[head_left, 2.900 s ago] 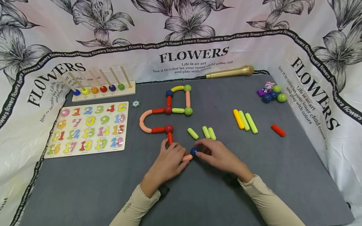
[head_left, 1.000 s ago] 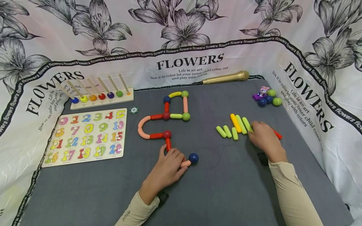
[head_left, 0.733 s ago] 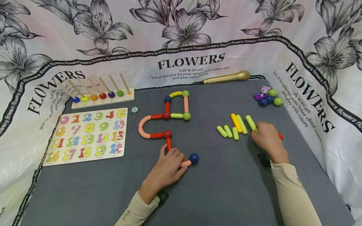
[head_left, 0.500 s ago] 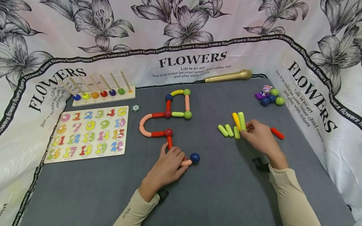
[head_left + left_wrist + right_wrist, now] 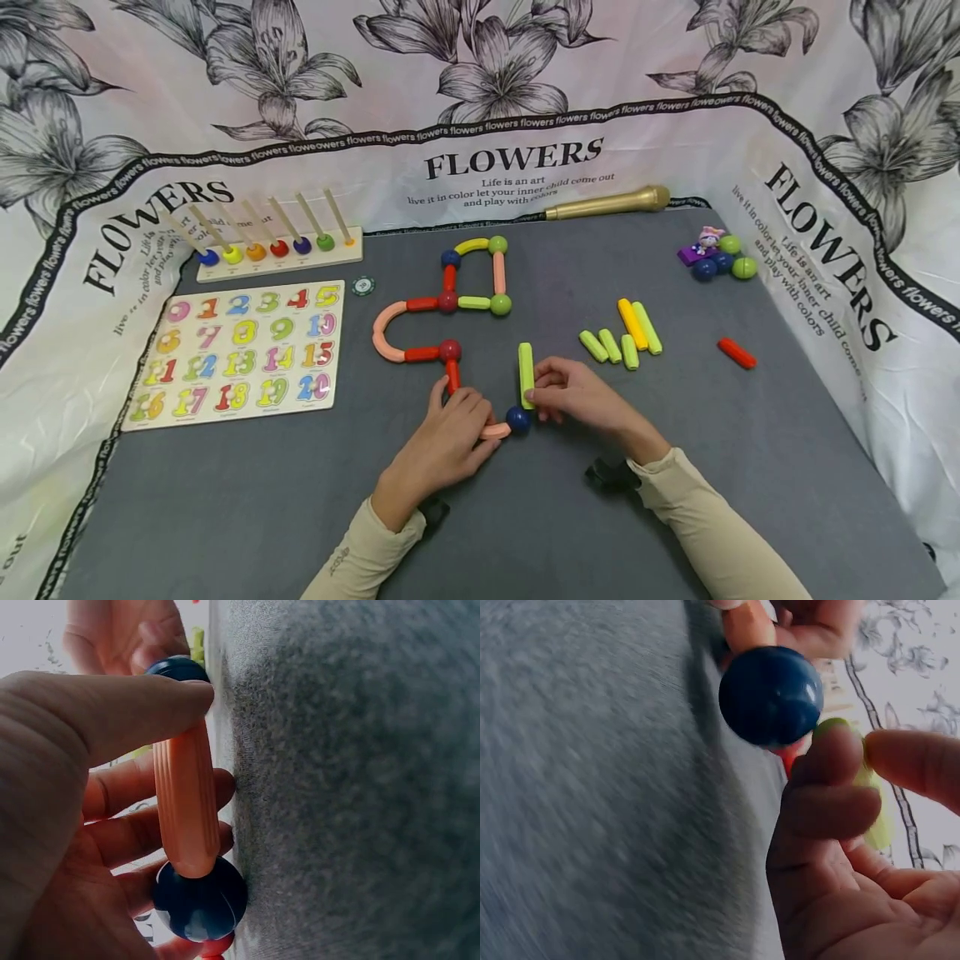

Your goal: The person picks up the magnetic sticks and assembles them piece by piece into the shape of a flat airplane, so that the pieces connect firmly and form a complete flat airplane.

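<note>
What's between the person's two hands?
The head view shows the end of a curved pink piece, a blue ball and a green stick that the right hand pinches.

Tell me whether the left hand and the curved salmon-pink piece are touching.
Touching. The left wrist view shows it: the left hand's thumb lies across the salmon-pink piece, with fingers curled around its other side.

Seemingly a play corner: flower-printed sheeting (image 5: 405,75) backs a grey worktop (image 5: 525,525) bearing a number puzzle (image 5: 262,331) and peg stand (image 5: 281,267); whether home or classroom, I cannot tell.
</note>
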Available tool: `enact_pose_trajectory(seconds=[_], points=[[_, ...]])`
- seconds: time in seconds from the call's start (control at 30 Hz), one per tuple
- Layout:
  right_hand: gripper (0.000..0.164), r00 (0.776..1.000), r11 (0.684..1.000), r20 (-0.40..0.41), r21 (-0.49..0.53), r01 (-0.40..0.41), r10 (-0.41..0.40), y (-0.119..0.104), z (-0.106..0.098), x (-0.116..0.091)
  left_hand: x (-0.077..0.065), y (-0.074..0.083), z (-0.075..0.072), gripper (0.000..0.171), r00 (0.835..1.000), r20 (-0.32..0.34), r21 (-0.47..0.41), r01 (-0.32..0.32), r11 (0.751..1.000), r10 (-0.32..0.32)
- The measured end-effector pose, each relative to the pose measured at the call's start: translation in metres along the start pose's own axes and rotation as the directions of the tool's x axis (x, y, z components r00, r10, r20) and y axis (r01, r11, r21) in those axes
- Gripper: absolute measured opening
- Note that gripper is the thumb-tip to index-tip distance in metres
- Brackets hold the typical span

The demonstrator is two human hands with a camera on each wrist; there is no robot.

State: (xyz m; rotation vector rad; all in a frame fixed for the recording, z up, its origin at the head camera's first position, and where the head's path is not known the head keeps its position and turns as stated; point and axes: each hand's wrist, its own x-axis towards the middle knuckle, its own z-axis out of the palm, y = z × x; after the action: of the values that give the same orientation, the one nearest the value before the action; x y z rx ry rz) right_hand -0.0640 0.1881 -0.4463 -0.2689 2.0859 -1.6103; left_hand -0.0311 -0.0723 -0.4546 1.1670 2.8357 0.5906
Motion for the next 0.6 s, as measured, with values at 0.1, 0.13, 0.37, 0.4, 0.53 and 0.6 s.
enact_pose_trajectory(seconds=[0.1, 0.13, 0.37, 0.4, 0.53, 0.6], points=[[0.024, 1.0, 1.0, -0.007, 0.008, -0.01, 0.01, 0.002, 0.007, 0.004, -0.001, -0.001, 0.001, 0.022, 1.0, 0.011, 0.013, -0.003, 1.0, 0.002], [0.024, 1.0, 1.0, -0.012, 0.01, -0.016, 0.016, 0.004, 0.007, 0.005, -0.001, -0.001, 0.001, 0.022, 1.0, 0.016, 0.017, -0.005, 1.0, 0.005], [0.025, 0.997, 0.998, -0.038, 0.012, -0.066, 0.066, 0.009, 0.009, 0.009, 0.0, -0.001, 0.002, 0.022, 0.999, 0.016, 0.015, -0.031, 0.999, 0.031], [0.026, 0.997, 0.998, -0.036, 0.013, -0.069, 0.07, 0.009, 0.009, 0.01, 0.0, -0.001, 0.002, 0.022, 0.999, 0.014, 0.012, -0.035, 0.999, 0.035], [0.026, 0.997, 0.997, -0.023, 0.027, -0.068, 0.069, 0.009, 0.008, 0.012, 0.0, -0.002, 0.002, 0.021, 0.999, 0.01, 0.001, -0.041, 0.999, 0.041], [0.025, 0.997, 0.997, -0.021, 0.039, -0.068, 0.069, 0.009, 0.007, 0.013, 0.0, -0.002, 0.003, 0.02, 0.999, 0.006, -0.007, -0.044, 0.999, 0.044]])
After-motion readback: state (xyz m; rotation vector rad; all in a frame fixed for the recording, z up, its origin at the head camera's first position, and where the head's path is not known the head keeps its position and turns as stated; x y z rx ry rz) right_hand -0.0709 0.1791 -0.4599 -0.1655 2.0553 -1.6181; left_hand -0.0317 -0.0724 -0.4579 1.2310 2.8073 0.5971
